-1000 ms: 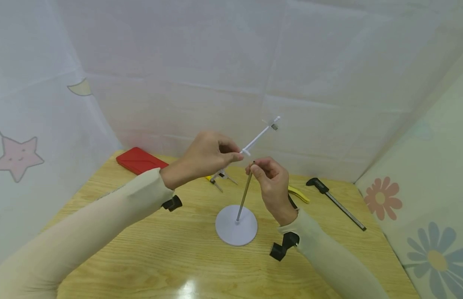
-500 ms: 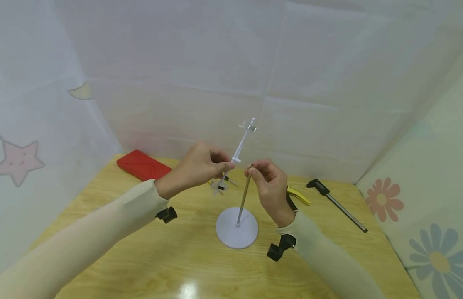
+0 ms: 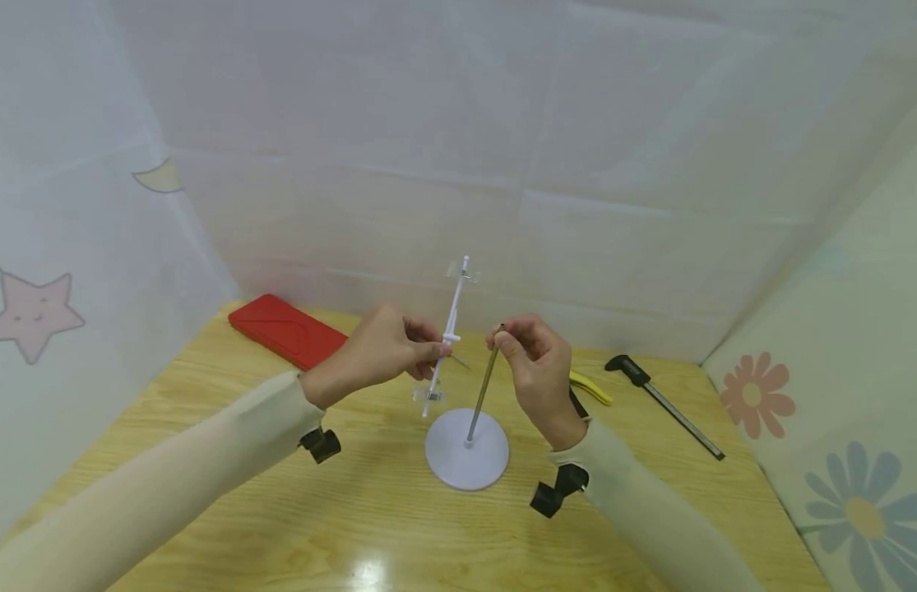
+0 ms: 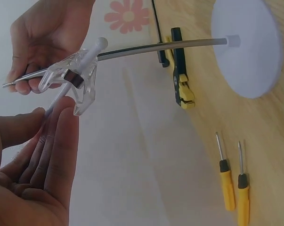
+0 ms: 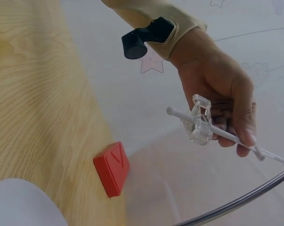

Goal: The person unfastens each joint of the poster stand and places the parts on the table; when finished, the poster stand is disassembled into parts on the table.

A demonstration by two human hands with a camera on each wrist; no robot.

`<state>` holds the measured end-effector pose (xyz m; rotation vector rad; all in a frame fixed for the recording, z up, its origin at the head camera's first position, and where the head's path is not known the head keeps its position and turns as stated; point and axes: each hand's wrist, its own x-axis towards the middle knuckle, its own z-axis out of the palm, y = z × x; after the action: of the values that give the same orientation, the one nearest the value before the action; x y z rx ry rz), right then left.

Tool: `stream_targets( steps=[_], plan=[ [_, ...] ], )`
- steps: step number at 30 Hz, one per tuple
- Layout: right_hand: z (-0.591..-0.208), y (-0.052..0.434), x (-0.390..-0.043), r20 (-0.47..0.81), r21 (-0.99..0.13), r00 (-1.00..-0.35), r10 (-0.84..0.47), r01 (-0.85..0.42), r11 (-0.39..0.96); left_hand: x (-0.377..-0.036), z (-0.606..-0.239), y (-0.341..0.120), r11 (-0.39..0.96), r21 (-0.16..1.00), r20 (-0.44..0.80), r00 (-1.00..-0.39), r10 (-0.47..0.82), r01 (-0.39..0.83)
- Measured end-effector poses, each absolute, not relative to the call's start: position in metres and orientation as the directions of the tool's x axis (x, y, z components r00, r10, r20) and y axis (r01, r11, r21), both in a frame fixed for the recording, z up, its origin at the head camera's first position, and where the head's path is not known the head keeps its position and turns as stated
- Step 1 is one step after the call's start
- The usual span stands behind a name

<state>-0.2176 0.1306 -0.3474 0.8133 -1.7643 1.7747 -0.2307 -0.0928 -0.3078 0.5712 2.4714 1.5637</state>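
My left hand (image 3: 387,349) pinches a small white clip hanger (image 3: 455,308) near its middle, between thumb and fingers. The hanger's bar stands steeply, with a clear plastic clip (image 5: 198,120) near each end. To its right, my right hand (image 3: 539,370) pinches the top of a thin metal pole (image 3: 485,385) with thumb and fingertips. This pole rises, slightly tilted, from a round white base (image 3: 458,469) on the table. A gap separates the hanger from the pole top in the head view. In the left wrist view, one clip overlaps the pole.
A red case (image 3: 276,325) lies at the back left of the wooden table (image 3: 340,510). Two yellow-handled screwdrivers (image 4: 228,188) lie behind the stand. Black-and-yellow wire strippers (image 4: 177,70) lie partly behind my right hand. A caliper (image 3: 669,403) lies at the right.
My left hand has moved left and down with the hanger, and its bar has turned from a slant to nearly upright. My right hand has stayed at the pole top.
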Motion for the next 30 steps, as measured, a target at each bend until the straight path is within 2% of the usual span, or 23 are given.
stream_targets(
  steps=[12,30],
  plan=[
    [-0.344,0.131,-0.216,0.723,-0.69,-0.686,-0.082,-0.722,-0.049,-0.229,-0.341,-0.101,0.378,0.92,-0.048,-0.933,0.356,0.097],
    [-0.345,0.132,-0.216,0.714,-0.698,-0.695,-0.082,-0.716,-0.018,-0.228,-0.392,-0.11,0.407,0.913,-0.147,-0.935,0.323,-0.002]
  ],
)
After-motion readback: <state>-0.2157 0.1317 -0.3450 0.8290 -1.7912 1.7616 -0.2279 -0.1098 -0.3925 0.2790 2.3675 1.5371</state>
